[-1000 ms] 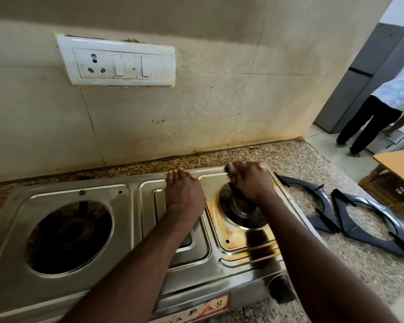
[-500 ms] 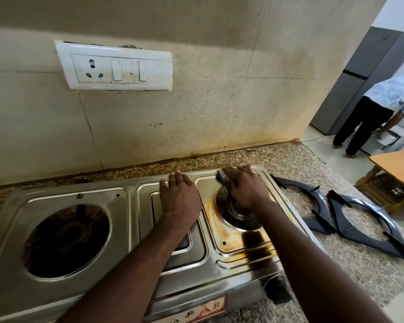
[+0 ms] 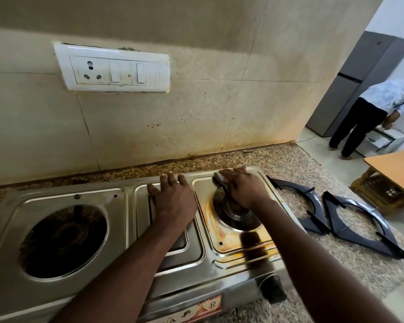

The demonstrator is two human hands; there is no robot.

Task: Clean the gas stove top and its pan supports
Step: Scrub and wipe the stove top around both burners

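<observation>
A steel two-burner gas stove (image 3: 126, 234) sits on the granite counter. My left hand (image 3: 173, 199) lies flat on the stove's middle panel, fingers straight. My right hand (image 3: 243, 187) holds a scrub pad (image 3: 219, 177) against the far rim of the right burner well (image 3: 233, 220), which is stained orange-brown around it. The left burner well (image 3: 63, 241) is dark and uncovered. Two black pan supports (image 3: 313, 206) (image 3: 364, 227) lie on the counter to the right of the stove.
A tiled wall with a white switch panel (image 3: 112, 68) stands right behind the stove. A black knob (image 3: 274, 291) juts from the stove's front. At the far right are a wooden table (image 3: 397, 169), a grey fridge (image 3: 359, 85) and a bending person (image 3: 371, 115).
My right hand with the pad has shifted from above the burner toward the far rim of the right well. My left hand has stayed on the middle panel.
</observation>
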